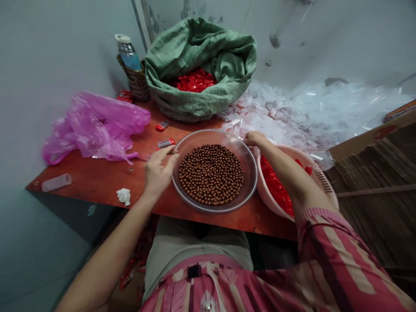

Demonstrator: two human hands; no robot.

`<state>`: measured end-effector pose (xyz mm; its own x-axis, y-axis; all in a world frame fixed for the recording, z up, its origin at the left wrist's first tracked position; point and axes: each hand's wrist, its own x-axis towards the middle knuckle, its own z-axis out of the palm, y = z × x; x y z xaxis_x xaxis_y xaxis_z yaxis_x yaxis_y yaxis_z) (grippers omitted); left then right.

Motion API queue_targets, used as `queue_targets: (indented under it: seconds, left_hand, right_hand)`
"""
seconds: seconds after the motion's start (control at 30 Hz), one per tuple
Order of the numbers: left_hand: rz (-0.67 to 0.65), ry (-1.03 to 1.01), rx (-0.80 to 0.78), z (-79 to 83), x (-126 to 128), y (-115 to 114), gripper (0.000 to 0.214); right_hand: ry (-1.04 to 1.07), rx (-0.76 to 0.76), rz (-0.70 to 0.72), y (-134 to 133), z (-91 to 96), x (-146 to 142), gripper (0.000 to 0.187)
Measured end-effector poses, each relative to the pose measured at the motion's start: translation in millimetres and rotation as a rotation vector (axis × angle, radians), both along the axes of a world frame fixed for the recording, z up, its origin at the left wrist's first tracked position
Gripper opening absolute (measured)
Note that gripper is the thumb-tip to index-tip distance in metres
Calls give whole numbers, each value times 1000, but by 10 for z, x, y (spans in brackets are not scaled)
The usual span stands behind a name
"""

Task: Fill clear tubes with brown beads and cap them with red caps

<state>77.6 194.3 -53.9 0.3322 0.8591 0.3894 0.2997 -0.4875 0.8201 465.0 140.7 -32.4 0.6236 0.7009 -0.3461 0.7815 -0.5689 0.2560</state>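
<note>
A clear, shallow bowl [214, 209] stands at the table's front edge, with many round, shiny brown balls [211, 175] in it. My left hand [159, 169] is at the bowl's left rim, thumb and fingers closing on the edge. Past the upper right rim, my right hand [255, 138] is curled at the border of a heap of clear plastic tubes [286, 112]; its fingertips are hidden. Under my right forearm sits a pink basket [269, 197] of red plastic pieces [276, 186]. A small red-capped tube [166, 143] lies just beyond my left fingers.
At the back stands a green sack [195, 104] holding red pieces. Left are a pink plastic bag [97, 125], a bottle [130, 54] in a woven holder, an empty tube [56, 182] and crumpled white paper [123, 196]. A cardboard box [373, 138] borders the right side.
</note>
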Motion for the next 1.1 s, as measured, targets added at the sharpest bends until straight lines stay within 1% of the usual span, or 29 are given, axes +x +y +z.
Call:
queue_targets:
  seconds: [0.07,0.13,0.23,0.27,0.3,0.33,0.4,0.47,0.53,0.63,0.73,0.77,0.8,0.83,0.93,1.0,1.1]
  left_hand:
    - [-117,-36,31,142,71,-213,29]
    - [-223,-71,44,235,134,-388,29]
    - [-315,-103,31,272,235,-531,30]
    - [-324,-113,12,261,272,-550,30]
    - [-324,-126,-17,244,310,-560,31]
    - [-316,-146,-51,222,345,-564,31]
    - [-290,-189,-116,178,397,-567,32]
    - [-261,-220,-147,148,412,-575,32]
    - [-240,-235,-158,134,392,-590,32]
    - [-233,-251,-178,121,336,-607,30]
    - [-228,-277,-193,91,297,-608,27]
    - [-221,-286,-196,79,291,-604,26]
    - [-214,-294,-199,67,288,-599,26]
    - [-211,-303,-203,57,287,-594,26]
    - [-231,-331,-230,40,287,-573,28]
    - [-266,-324,-257,42,292,-560,30]
    - [-393,-271,-374,53,327,-560,38]
  right_hand:
    - [-5,77,15,-78,97,17,48]
    - [5,245,68,-224,239,43,52]
    - [142,553,244,-543,481,-7,51]
    - [204,608,320,-651,551,-72,50]
    - [251,619,402,-744,607,-164,49]
    - [272,603,489,-818,644,-280,47]
    - [243,501,690,-887,649,-562,42]
    - [164,352,901,-860,557,-865,31]
    - [91,198,1060,-771,393,-1145,26]
    - [77,44,1206,-611,119,-1487,28]
    - [235,-22,1301,-510,-41,-1719,23]
    - [305,-27,1289,-498,-58,-1765,24]
    - [377,-21,1247,-498,-57,-1792,28]
    - [446,1,1176,-509,-42,-1800,32]
    - [707,156,859,-593,60,-1729,41]
    - [959,279,632,-676,142,-1653,46]
    - [1318,434,336,-797,231,-1601,46]
